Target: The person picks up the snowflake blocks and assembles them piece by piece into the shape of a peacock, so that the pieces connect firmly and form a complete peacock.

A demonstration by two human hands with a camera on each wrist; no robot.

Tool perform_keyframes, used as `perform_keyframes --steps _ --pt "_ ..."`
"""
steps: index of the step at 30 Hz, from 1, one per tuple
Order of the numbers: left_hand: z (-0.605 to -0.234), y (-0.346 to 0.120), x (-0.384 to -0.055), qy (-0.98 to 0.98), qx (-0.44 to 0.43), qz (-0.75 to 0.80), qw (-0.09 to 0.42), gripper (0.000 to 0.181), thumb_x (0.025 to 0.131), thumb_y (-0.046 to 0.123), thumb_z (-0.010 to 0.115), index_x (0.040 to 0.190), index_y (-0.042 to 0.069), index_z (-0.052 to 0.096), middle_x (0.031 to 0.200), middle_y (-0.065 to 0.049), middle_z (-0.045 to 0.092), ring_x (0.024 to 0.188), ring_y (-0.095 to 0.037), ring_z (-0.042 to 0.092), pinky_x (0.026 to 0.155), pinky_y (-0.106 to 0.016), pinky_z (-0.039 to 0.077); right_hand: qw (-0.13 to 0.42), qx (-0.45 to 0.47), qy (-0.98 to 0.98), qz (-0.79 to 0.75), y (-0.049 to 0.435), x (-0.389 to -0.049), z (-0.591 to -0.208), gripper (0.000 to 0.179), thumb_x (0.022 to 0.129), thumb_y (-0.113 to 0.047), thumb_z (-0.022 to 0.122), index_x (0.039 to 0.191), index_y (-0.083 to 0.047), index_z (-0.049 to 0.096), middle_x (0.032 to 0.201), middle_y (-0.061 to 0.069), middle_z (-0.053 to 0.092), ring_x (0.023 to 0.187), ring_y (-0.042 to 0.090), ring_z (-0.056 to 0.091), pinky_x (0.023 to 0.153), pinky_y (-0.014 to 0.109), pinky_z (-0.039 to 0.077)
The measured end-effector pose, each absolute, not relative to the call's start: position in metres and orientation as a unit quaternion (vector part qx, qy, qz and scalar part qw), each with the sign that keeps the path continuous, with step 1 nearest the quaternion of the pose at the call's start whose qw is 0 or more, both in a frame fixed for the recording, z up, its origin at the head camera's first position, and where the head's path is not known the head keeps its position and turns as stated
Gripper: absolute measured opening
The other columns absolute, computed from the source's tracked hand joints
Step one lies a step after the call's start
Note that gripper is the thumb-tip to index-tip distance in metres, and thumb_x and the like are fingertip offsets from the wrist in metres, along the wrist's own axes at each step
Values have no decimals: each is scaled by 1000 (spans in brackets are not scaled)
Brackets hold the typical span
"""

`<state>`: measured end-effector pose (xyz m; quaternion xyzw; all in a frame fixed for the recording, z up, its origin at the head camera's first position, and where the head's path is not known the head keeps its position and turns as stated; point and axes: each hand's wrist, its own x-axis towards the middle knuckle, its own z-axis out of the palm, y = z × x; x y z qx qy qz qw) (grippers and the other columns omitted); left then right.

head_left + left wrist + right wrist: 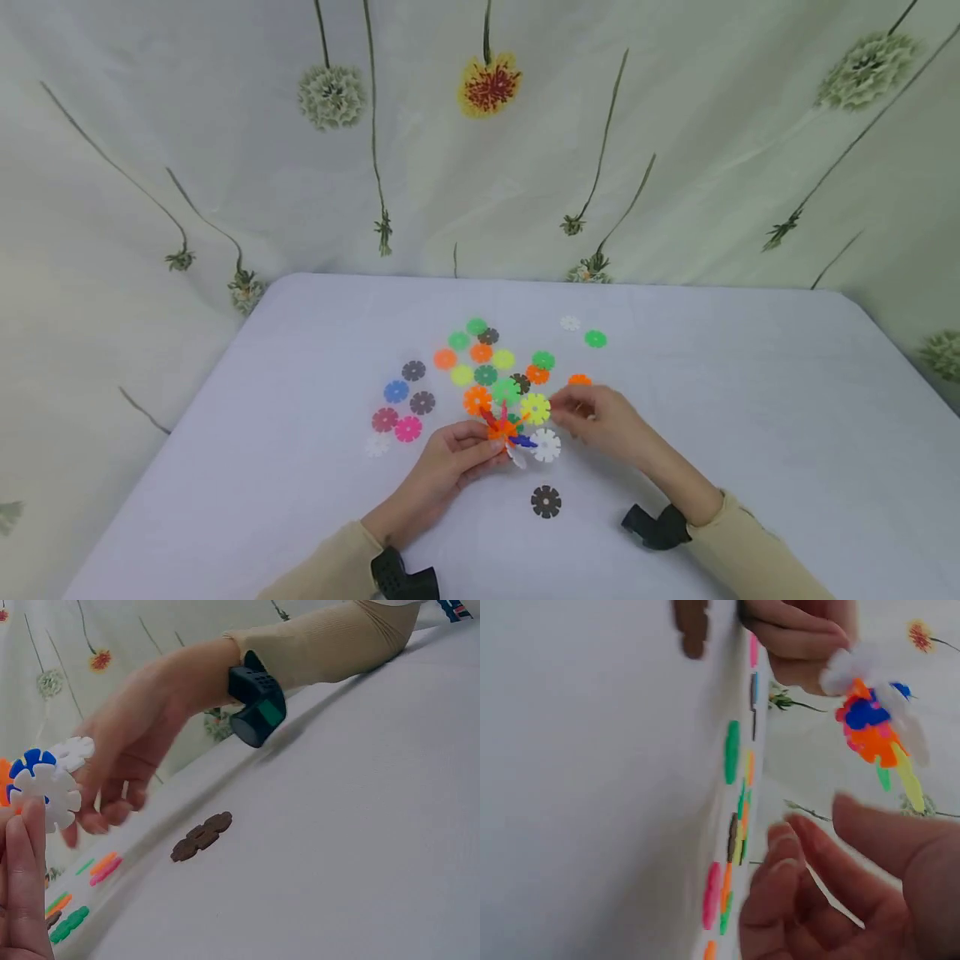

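My left hand (456, 457) holds a cluster of joined plastic snowflake discs (501, 430) between thumb and fingers. Orange, blue, white, yellow and green discs show in it, set at different angles. In the left wrist view a white disc (46, 791) faces the camera, just above the left fingertips. My right hand (609, 423) hovers to the right of the cluster, its fingers loosely bent. The right wrist view shows a gap between that hand (832, 885) and the cluster (874, 724), with nothing between thumb and fingers.
Loose discs lie scattered over the white table (750, 375), mostly beyond and left of the hands. A dark brown disc (546, 502) lies nearer, between the forearms. A green disc (596, 338) and a white disc (570, 322) lie towards the back. Behind hangs a flower-printed cloth (420, 150).
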<state>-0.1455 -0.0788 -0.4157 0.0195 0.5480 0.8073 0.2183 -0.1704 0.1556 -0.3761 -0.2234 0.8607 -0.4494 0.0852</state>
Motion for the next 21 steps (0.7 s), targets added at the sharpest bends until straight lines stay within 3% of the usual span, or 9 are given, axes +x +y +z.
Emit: perform_keyframes --steps 5,10,15,21 --pt "-415 -79 -146 539 20 815 214 7 88 -2 62 94 -1 60 90 -12 67 84 -21 67 84 -31 50 136 -312 885 -318 154 -143 -386 24 74 -18 81 89 -17 62 83 -10 49 77 9 48 67 25 46" --pt "-415 -78 -147 532 12 819 213 8 89 -2 60 97 -3 58 90 -11 67 85 -21 66 86 -31 49 158 -301 877 -340 155 -135 -390 26 74 -13 80 84 -20 57 77 -12 50 73 8 49 65 24 47" --pt "-416 -77 -147 533 2 820 211 13 89 -1 61 100 -4 55 94 -13 67 88 -22 66 87 -32 48 173 -190 818 -515 159 -136 -395 13 85 -6 69 88 -5 56 69 2 62 62 16 60 60 26 53" --pt "-416 -76 -145 535 -2 821 202 16 88 1 63 101 -6 55 96 -15 66 88 -23 66 86 -32 48 139 -93 702 -693 153 -131 -397 23 89 4 59 108 14 51 93 22 66 82 30 67 74 34 54"
